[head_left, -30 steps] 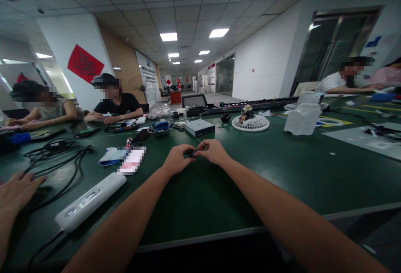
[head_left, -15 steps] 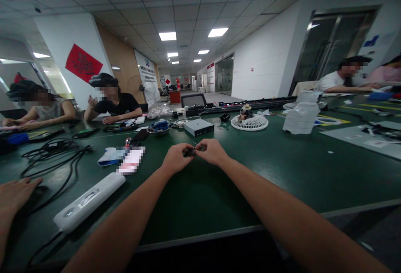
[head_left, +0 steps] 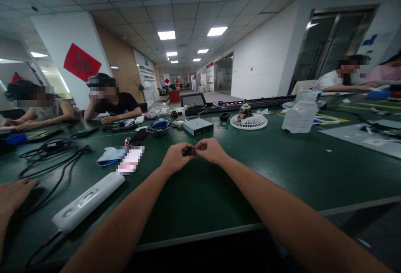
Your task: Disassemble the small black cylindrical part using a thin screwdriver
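Note:
Both my hands meet above the green table, fingertips close together. My left hand is closed around a small dark part, mostly covered by the fingers. In a pinch, my right hand grips a thin, light-coloured rod or wire that slants up to the left, its kind too small to make out. Just beyond the hands lies a silver, box-shaped disc drive. Right of it is a white fan grille with a motor on top.
At left lie a white power strip, coiled black cables and a blue-white packet. Another person's hand rests at the left edge. A white plastic housing stands at right. Several people sit around the tables.
My hands and what they hold stay almost where they were. The view has shifted slightly. Across the table at left, a seated person's raised hand is closer to the head.

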{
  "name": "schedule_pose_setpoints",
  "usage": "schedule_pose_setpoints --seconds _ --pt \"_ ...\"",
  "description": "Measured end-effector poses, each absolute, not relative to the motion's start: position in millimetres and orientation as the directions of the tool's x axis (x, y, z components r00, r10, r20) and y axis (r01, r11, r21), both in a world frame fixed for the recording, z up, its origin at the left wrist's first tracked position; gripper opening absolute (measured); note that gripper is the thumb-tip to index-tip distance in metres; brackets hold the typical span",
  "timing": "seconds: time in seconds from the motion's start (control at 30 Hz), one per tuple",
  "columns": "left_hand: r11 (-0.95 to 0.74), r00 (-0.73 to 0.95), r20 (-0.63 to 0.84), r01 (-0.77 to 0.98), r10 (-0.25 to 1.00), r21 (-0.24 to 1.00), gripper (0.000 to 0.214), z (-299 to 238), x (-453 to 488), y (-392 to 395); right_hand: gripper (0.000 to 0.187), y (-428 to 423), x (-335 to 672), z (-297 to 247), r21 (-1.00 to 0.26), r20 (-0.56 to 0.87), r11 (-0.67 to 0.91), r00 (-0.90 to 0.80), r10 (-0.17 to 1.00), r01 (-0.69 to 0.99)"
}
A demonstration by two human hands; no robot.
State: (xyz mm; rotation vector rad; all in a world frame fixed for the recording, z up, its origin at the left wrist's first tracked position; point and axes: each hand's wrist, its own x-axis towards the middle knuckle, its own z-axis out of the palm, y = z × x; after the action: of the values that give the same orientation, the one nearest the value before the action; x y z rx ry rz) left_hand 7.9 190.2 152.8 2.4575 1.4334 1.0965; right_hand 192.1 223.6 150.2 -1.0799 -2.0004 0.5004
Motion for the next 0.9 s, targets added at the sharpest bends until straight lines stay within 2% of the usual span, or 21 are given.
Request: schedule_pose_setpoints --seconds 0.1,0.23,0.43,0.57,0.67,0.9 --pt "-0.588 0.322 0.562 0.706 0.762 0.394 0.031 151.5 6.8 192.0 0.012 225.1 192.1 149.4 -0.683 0.429 0.538 -0.326 0.843 0.494" --pt "-0.629 0.347 0.591 0.682 0.728 0.374 0.029 152.2 8.0 191.4 0.022 228.2 192.2 145.8 -0.749 0.404 0.507 -0.313 0.859 0.427" --pt "-0.595 0.334 0.560 0.706 0.758 0.384 0.029 152.0 9.2 191.7 0.023 234.7 192.3 141.1 -0.738 0.375 0.485 -0.312 0.873 0.470" --pt "-0.455 0.208 0.540 0.807 0.815 0.377 0.029 150.7 6.7 194.9 0.010 235.0 197.0 146.2 -0.646 0.424 0.503 -0.277 0.862 0.575" --pt "-0.374 0.131 0.527 0.843 0.840 0.387 0.030 150.3 3.6 196.4 0.012 233.3 202.2 151.3 -0.562 0.449 0.530 -0.304 0.840 0.635" --pt "-0.423 0.184 0.534 0.829 0.825 0.366 0.029 150.4 4.1 194.8 0.018 228.3 204.7 156.5 -0.463 0.395 0.568 -0.415 0.820 0.681"
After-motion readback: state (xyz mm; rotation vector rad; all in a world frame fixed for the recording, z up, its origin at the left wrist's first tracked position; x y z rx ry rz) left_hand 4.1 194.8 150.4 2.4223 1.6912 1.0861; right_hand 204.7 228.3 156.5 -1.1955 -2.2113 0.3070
